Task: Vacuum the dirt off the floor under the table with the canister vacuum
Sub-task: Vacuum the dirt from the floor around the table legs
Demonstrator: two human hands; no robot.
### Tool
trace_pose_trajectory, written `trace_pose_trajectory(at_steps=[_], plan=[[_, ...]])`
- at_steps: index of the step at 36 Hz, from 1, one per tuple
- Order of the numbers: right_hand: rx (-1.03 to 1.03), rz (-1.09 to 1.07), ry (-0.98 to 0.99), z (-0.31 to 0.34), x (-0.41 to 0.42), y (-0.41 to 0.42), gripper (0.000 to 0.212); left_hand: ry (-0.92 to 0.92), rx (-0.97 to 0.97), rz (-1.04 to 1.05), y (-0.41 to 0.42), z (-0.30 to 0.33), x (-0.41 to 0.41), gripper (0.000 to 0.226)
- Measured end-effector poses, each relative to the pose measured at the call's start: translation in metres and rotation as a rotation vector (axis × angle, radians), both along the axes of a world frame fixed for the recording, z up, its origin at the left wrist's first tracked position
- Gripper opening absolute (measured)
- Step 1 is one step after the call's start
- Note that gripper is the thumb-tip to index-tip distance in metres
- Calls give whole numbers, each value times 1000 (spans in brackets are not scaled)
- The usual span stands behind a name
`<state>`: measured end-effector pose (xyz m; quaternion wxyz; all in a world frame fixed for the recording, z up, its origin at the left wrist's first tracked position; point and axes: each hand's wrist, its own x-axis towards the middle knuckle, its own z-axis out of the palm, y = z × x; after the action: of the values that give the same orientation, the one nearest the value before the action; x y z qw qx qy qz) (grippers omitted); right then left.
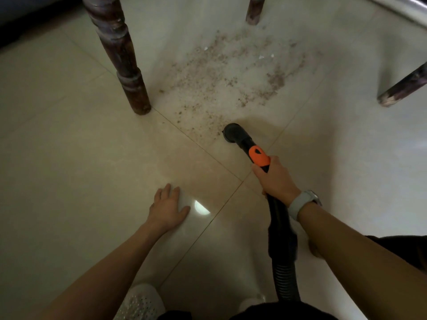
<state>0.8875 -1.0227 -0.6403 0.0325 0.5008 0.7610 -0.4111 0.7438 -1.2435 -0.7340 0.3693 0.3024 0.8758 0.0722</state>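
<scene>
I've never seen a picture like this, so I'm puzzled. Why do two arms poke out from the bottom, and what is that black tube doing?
The camera sits on a person's head and looks down, so you see that person's own arms. They are crouching by a table; the dark carved wooden table leg stands on the pale shiny tiled floor. The left hand rests flat on the floor with its fingers straight. The right hand, with a grey wristwatch on its wrist, grips the black vacuum hose with an orange collar. The round black nozzle at its end is at the near edge of a patch of brown crumbly dirt. Most of the dirt is not yet sucked up.
</scene>
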Motion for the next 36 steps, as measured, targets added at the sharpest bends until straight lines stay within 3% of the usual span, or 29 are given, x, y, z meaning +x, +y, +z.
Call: trace_pose_trajectory(at_steps=[4,8,11,16,19,31,36], plan=[[-67,23,23,2,-19,-5,33,-68,236,76,22,8,17,64],[-161,132,26,6,-20,-17,29,-113,332,109,29,18,25,58],[-134,125,22,8,-11,-17,30,-46,263,54,21,15,19,63],[-105,35,42,14,-5,-5,31,40,-84,-75,-10,0,4,76],[-159,52,65,16,-6,-10,30,77,-193,-105,-22,-7,-1,83],[-130,201,31,7,-4,-34,30,113,-198,-97,-20,-9,-4,94],[-92,108,37,9,-9,-10,30,96,-193,-82,-18,-8,-4,91]])
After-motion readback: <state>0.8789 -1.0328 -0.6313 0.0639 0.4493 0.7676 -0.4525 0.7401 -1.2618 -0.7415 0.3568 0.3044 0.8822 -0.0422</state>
